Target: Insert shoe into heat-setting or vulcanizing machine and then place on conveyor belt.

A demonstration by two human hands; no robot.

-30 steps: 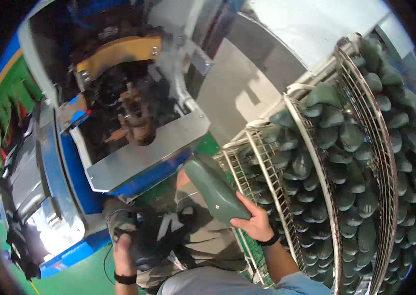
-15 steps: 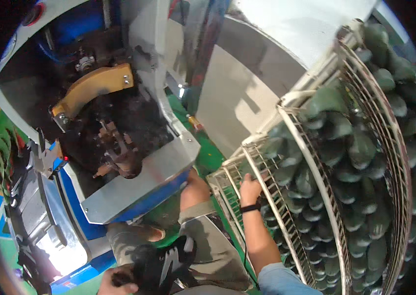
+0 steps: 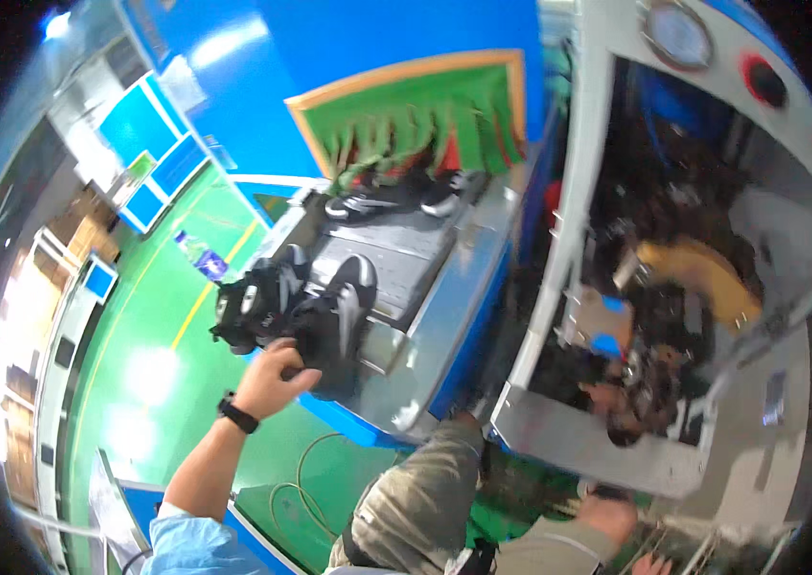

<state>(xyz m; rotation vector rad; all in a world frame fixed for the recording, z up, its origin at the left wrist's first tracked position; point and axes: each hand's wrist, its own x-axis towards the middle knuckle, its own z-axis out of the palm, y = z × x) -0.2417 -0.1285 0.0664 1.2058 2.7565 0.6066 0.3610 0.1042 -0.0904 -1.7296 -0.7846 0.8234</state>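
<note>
So you've got a shiny green floor (image 3: 152, 331) off to your left with a yellow line running across it, and a big blue machine (image 3: 368, 38) up ahead with a fringed green curtain (image 3: 425, 120) in a yellowish frame. Sticking out from under that is a grey counter (image 3: 382, 259) with metal along its right side. The black shoe (image 3: 334, 326) sits at the near end of it, toe pointing away from you, grey strip on top. Your left hand (image 3: 272, 388) is right at the back end of that shoe, fingers bent, thumb out to the side. The fingertips are hidden and it's blurry there, so I can't tell whether you've actually got a grip on it.

Just left of it there's more black footwear (image 3: 272, 292) with white marks, right by the counter's edge, and a couple of dark shoes (image 3: 377, 201) lie farther back under the fringe. A clear bottle (image 3: 200, 257) with a purple label shows beyond the left edge.

Your right hand (image 3: 652, 565) barely makes it in at the bottom edge, near a pale wire rack (image 3: 703, 546). Only a bit of the fingers shows, so no telling if they're wide or narrow. Above it is the open machine with the curved yellow piece (image 3: 703, 273) inside.
</note>
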